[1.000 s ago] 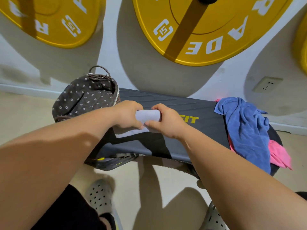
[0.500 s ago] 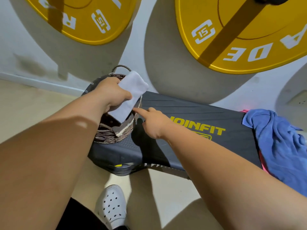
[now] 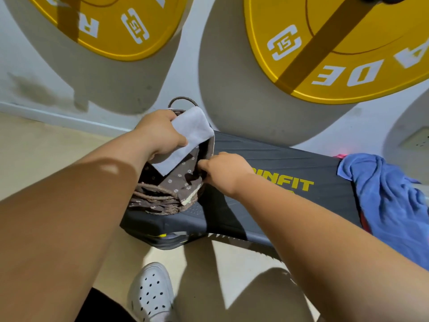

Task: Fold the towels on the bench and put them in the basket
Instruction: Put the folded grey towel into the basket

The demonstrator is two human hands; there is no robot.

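My left hand (image 3: 160, 133) grips a folded white towel (image 3: 185, 135) and holds it over the mouth of the wicker basket (image 3: 157, 198), which has a brown flowered lining. My right hand (image 3: 225, 170) pinches the lining at the basket's right rim. The basket stands on the left end of the dark bench (image 3: 267, 159). A crumpled blue towel (image 3: 390, 201) lies on the bench's right end, with a pink towel (image 3: 341, 156) peeking out under it.
Two big yellow weight plates (image 3: 336, 43) hang against the wall behind the bench. A wall socket (image 3: 415, 140) sits at the far right. My white perforated shoe (image 3: 151, 291) stands on the beige floor below the bench.
My left hand has carried the folded white towel from the bench to over the basket. My right hand let go of the towel and moved to the basket's lining.
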